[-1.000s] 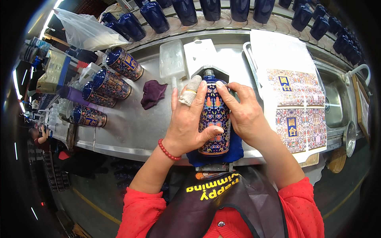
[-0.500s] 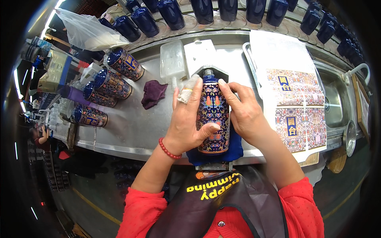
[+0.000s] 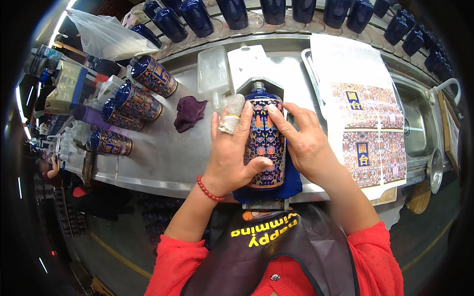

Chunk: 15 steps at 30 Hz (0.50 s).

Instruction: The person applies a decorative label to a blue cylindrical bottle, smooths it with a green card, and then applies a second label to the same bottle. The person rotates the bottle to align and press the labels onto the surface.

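A dark blue bottle (image 3: 264, 148) with a colourful floral label lies before me, its neck toward a metal holder (image 3: 276, 89) and its base over a blue cloth (image 3: 293, 185). My left hand (image 3: 224, 158) grips the bottle's left side, fingers stretched along it and thumb over its lower front. One finger of that hand wears a pale wrapping (image 3: 230, 121); a red bead bracelet (image 3: 209, 189) circles the wrist. My right hand (image 3: 308, 140) holds the right side, its thumb pressed on the label's upper front and its other fingers along the edge.
Label sheets (image 3: 365, 158) lie on the right, beside a sink (image 3: 414, 123). A dark purple cloth (image 3: 189, 113) and a clear flat container (image 3: 214, 71) are left of my hands. Several labelled bottles (image 3: 154, 76) stand farther left. Plain blue bottles (image 3: 232, 15) line a curved conveyor behind.
My right thumb has slid leftward from the bottle's upper right edge onto the label's front. The plain bottles on the conveyor have shifted left. My left hand stays nearly in place.
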Motion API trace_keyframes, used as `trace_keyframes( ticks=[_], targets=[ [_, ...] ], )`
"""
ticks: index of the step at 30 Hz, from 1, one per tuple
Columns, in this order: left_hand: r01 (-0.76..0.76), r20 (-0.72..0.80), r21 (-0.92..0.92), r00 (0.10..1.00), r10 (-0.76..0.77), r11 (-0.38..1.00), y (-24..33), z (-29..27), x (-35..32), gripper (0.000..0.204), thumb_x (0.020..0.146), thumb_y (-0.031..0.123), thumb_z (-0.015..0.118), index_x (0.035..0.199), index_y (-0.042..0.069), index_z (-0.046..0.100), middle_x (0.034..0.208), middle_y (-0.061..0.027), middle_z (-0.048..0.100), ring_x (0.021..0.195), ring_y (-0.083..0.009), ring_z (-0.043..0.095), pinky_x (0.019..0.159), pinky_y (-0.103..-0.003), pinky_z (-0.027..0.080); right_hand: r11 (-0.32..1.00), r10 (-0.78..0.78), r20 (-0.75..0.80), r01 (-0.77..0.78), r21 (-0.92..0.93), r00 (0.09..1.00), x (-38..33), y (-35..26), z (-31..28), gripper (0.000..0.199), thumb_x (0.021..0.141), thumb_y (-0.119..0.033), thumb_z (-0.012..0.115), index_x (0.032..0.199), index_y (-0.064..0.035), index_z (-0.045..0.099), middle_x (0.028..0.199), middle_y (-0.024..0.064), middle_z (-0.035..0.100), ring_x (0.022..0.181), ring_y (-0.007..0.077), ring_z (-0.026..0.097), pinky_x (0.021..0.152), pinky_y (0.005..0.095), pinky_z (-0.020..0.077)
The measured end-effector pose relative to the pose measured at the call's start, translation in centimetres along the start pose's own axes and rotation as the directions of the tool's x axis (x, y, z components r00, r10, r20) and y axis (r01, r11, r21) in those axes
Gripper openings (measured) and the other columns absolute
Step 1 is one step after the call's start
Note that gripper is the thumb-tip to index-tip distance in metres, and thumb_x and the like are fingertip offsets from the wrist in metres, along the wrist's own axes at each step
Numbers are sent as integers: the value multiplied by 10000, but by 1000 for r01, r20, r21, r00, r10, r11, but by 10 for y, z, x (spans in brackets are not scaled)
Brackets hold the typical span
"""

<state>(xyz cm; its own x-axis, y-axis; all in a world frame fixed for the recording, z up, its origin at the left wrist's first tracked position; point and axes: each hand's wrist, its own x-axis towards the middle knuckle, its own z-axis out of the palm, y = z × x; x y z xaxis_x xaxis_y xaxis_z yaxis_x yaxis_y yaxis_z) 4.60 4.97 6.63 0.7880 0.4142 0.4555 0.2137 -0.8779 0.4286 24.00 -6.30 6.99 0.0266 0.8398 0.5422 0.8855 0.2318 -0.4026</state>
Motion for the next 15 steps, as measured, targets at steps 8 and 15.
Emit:
trace_keyframes(
  ticks=[8,15],
  targets=[
    [69,39,-5,997,-69,998,4,2,-6,1117,875,798,502,1580,-40,282,1583,-287,333,1476,-473,285,1181,-662,89,1000,27,34,-26,-16,999,-3,-3,-1,626,841,-1,588,1453,-120,535,1342,200,524,1140,394,547,903,454,496],
    [47,25,49,999,-48,998,9,4,-13,1111,882,795,492,1585,-37,274,1586,-289,328,1476,-477,278,1176,-669,86,999,30,47,-28,-39,998,-9,-8,1,636,850,-13,584,1472,-123,516,1368,220,511,1145,396,547,895,453,500]
  ],
)
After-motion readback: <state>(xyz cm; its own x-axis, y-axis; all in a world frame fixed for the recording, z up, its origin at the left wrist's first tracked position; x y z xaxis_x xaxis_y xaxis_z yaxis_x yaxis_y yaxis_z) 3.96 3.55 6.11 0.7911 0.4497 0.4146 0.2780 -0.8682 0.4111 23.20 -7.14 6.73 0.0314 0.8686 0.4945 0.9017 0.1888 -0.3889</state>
